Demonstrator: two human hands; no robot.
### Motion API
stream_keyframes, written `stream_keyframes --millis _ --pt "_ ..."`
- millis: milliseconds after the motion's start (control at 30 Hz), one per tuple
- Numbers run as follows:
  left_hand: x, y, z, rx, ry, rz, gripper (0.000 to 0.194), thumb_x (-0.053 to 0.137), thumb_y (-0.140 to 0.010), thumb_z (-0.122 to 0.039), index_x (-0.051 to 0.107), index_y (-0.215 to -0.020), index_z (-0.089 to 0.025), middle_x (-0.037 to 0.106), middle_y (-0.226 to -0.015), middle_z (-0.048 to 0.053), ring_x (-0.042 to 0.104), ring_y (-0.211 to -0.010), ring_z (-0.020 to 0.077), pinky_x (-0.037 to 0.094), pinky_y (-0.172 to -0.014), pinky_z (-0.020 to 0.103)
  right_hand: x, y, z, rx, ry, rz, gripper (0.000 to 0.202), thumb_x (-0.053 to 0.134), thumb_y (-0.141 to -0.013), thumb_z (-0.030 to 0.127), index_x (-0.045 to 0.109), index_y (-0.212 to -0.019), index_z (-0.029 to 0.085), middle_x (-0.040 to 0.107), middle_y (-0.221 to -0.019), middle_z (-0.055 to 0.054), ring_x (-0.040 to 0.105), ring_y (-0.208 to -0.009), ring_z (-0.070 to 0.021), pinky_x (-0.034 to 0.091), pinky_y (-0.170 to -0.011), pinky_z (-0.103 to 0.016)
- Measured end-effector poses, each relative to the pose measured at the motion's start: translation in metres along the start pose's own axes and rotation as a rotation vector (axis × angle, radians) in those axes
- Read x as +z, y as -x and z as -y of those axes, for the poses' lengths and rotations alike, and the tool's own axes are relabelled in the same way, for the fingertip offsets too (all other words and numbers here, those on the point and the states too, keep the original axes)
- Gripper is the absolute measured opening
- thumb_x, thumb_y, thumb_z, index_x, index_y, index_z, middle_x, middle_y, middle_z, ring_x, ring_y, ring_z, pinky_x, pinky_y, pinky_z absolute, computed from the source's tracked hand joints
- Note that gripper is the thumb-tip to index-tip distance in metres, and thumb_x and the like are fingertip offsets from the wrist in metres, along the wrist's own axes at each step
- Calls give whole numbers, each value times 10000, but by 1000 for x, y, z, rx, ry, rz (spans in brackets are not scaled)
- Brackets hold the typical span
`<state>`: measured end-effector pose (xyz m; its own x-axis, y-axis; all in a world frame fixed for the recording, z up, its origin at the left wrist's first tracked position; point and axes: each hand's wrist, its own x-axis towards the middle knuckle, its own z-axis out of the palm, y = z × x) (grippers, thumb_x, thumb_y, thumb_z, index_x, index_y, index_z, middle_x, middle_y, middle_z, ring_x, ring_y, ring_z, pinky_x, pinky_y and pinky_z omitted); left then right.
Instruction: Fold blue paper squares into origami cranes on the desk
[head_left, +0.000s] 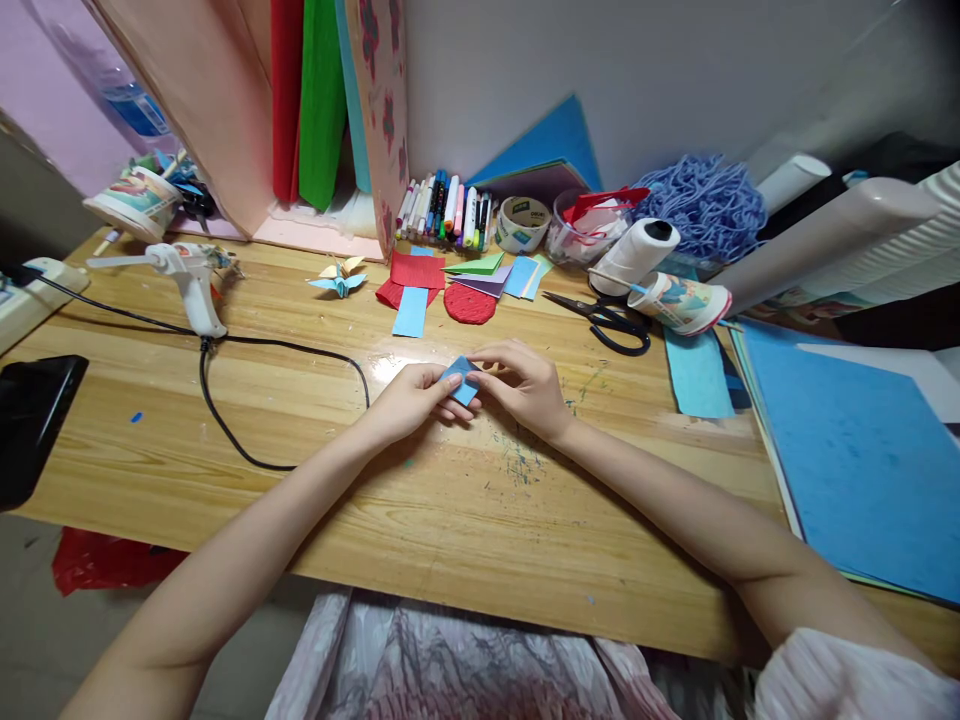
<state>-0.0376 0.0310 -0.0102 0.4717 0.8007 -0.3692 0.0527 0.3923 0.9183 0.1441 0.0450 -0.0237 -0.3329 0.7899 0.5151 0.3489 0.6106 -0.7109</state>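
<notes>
A small folded square of blue paper point(466, 393) is held between both hands above the middle of the wooden table. My left hand point(416, 402) is closed on its left side, thumb on top and fingers beneath. With thumb and forefinger, my right hand point(527, 385) pinches the paper's upper right edge. Beyond the hands lie a red round pad point(470, 304), a light blue paper strip point(410, 312) and red paper point(417, 269). Two small folded paper cranes point(340, 282) rest to their left.
A white glue gun point(196, 290) stands at left, its black cord point(285, 343) looping over the table point(420, 510). Black scissors point(607, 318) lie beyond my right hand, near a paper cup point(679, 302) on its side. Blue sheets point(855, 450) are stacked at right; a black phone-like object point(37, 425) sits left.
</notes>
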Motion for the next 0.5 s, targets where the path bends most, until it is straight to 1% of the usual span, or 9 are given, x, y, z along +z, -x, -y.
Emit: stream_keyframes --millis 100,233,400,500 --pt "-2 0 0 -26 22 27 478 605 -748 -534 621 -877 -74 714 -866 162 692 -681 191 477 -605 250 1 1 -2 -67 11 -10 163 635 -809 233 680 -966 239 711 -956 -45 644 -878 -170 509 -776 -341" --pt "-3 0 0 -48 46 60 470 623 -730 -534 618 -859 -82 718 -822 148 691 -667 189 470 -594 247 1 2 -6 -122 35 -5 140 646 -800 233 694 -931 241 721 -932 -51 661 -851 -177 513 -757 -349" --pt "-3 1 -1 -62 47 92 437 610 -753 -513 625 -843 -86 720 -799 143 689 -668 176 469 -604 243 0 3 -7 -78 19 -6 101 634 -808 239 702 -881 254 726 -898 -38 669 -837 -185 516 -753 -367" --pt "-4 2 -1 -64 44 95 436 620 -747 -512 621 -840 -86 720 -778 136 687 -657 171 473 -607 241 -2 2 -5 -58 4 19 95 632 -808 241 697 -877 237 718 -887 -45 658 -817 -175 518 -720 -340"
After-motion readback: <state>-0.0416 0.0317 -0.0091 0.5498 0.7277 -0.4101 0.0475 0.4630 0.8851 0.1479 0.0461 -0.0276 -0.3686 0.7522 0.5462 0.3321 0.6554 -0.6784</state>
